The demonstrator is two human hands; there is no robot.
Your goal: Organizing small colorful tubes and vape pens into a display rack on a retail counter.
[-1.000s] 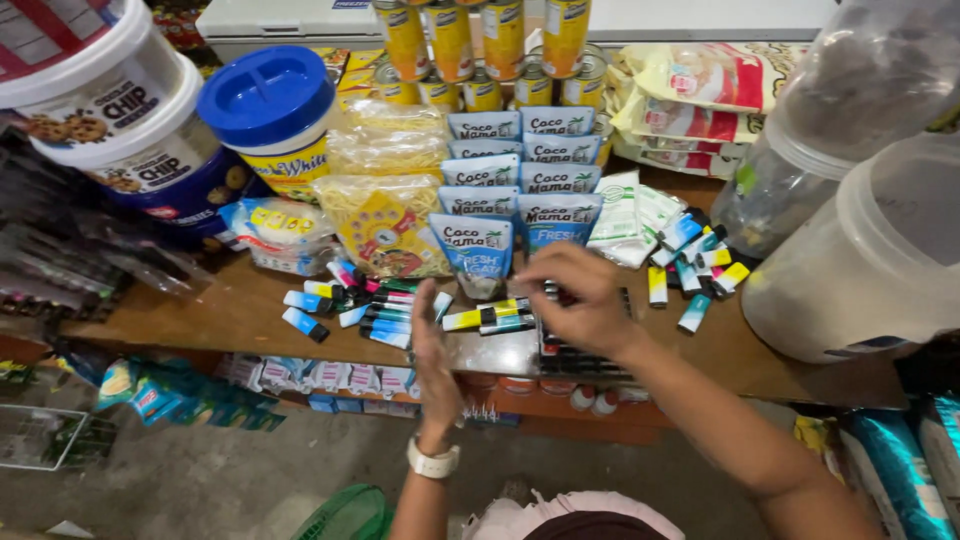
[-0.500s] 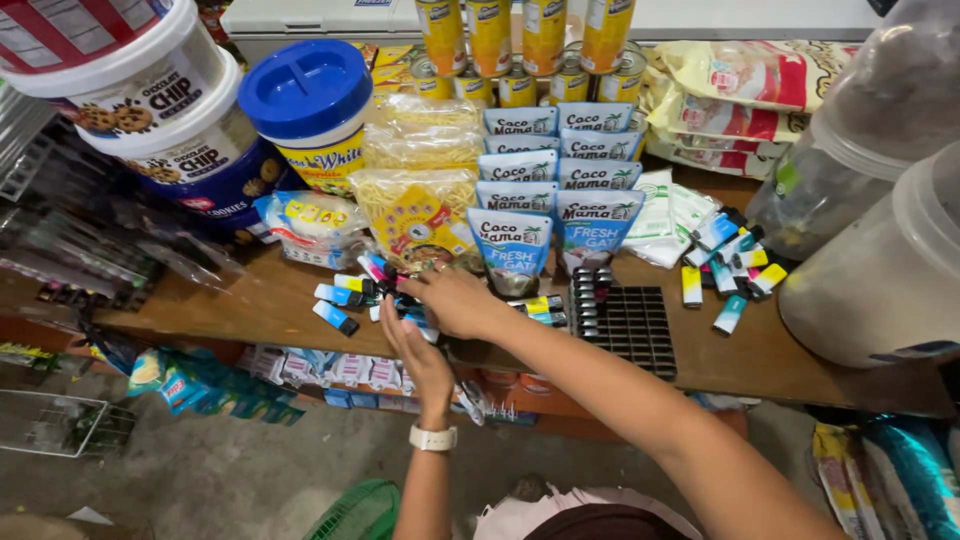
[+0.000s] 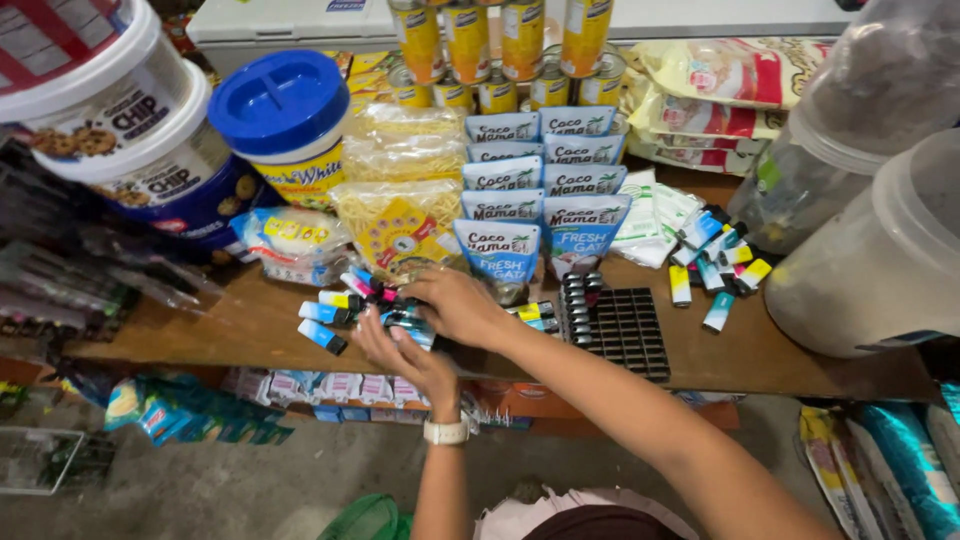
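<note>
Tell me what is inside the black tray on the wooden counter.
The black tray holds a few lighters standing along its left edge; its other slots look empty. What lies under the tray cannot be seen.

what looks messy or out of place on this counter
The small coloured lighters are scattered in two loose heaps instead of slotted in the black tray: one heap under the left hand and right hand, another beside the big plastic jars. Most tray slots sit empty. Nothing looks spilled or broken.

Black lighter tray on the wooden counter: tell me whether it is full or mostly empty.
Mostly empty. The black tray shows bare slots across most of its grid; only its left column holds lighters.
</note>
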